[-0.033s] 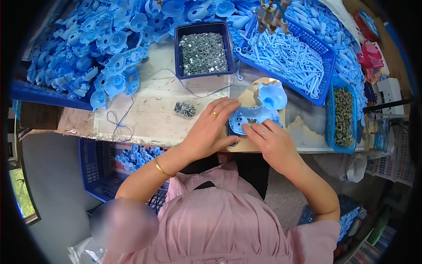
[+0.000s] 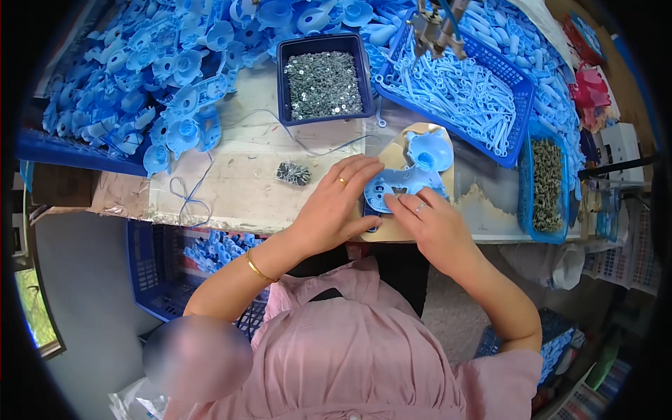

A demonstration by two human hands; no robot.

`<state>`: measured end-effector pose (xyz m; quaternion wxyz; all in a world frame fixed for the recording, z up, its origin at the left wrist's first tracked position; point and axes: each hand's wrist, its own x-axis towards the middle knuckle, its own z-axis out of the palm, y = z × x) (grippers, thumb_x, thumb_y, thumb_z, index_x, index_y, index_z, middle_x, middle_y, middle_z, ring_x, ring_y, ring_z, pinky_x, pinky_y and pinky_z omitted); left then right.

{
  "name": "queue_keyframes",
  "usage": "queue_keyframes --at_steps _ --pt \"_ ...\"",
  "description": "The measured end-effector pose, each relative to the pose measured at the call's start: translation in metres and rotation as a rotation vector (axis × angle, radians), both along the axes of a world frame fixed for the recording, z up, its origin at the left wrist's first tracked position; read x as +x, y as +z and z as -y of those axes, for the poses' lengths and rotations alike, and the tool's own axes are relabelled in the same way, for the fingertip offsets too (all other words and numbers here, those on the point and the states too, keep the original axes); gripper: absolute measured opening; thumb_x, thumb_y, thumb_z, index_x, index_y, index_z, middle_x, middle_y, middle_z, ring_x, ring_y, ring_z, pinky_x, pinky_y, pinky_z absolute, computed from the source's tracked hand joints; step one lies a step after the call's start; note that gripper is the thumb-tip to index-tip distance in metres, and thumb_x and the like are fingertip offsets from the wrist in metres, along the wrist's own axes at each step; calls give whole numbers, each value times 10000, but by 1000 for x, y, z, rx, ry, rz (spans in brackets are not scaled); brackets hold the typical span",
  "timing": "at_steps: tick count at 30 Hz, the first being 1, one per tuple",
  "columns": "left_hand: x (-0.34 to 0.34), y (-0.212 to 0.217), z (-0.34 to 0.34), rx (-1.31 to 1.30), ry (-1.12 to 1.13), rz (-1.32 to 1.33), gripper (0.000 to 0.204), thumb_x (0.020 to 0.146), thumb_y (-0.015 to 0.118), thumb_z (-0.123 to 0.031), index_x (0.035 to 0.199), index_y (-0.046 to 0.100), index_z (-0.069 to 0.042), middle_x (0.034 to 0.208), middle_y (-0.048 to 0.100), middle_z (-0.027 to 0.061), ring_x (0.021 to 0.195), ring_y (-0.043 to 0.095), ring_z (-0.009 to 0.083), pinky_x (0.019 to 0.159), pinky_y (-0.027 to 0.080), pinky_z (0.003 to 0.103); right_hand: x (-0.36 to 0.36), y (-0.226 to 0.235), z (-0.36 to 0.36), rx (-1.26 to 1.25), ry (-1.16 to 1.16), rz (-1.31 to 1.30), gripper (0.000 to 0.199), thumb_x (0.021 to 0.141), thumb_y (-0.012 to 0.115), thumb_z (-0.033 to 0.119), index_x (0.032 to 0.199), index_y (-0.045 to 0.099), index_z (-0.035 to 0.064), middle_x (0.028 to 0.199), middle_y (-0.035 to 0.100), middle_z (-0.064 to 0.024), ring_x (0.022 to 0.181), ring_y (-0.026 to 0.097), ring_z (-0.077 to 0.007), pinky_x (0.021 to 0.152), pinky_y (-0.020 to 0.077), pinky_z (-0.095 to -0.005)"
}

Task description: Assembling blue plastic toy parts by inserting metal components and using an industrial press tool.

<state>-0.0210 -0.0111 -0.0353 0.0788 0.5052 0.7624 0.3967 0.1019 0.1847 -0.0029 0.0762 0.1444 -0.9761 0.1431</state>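
Observation:
A light-blue moulded plastic part (image 2: 386,185), with a round cup at its far right end, lies on a tan board (image 2: 396,152) at the table's front edge. My left hand (image 2: 331,206) is at its left side, fingers stretched out and thumb apart, the fingertips close to the part's edge. Bent over the part's near edge is my right hand (image 2: 435,225), thumb and fingers drawn together on the holed plate. Whatever is between those fingertips is too small to make out. A small cluster of metal screws (image 2: 293,173) lies left of my left hand.
Beyond stands a dark-blue tray (image 2: 281,91) of small metal pieces. A blue basket (image 2: 519,133) holds light-blue ringed rods, under a hanging metal tool (image 2: 435,33). Right of it is a blue bin (image 2: 525,203) of screws. Blue parts (image 2: 126,77) are heaped at far left.
The blue part has shifted slightly on the board, and my right fingers have moved a little with it. The hanging tool has swung slightly. My left hand stays in place.

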Motion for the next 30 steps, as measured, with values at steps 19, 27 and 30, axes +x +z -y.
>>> queue_keyframes --at_steps 19,27,30 --pt "-1 11 6 -87 -29 3 812 728 820 -200 1432 443 -52 1476 430 174 1374 386 393 1152 352 471 -2 -2 -1 86 27 108 477 818 587 78 1294 621 64 998 583 -23 926 561 -216 786 535 -327" --pt "3 16 -6 -102 -12 -27 754 774 798 -227 1423 459 -44 1486 428 191 1376 388 402 1150 347 473 -12 2 -22 -190 116 129 354 882 623 76 1231 674 109 1083 652 -45 999 612 -261 822 539 -377" --pt "4 16 -7 -97 -2 -13 715 804 780 -218 1421 464 -41 1490 429 197 1375 391 412 1151 337 480 -46 1 -74 -202 -149 -80 236 907 644 89 1133 713 87 1025 683 -97 909 656 -312 789 535 -398"
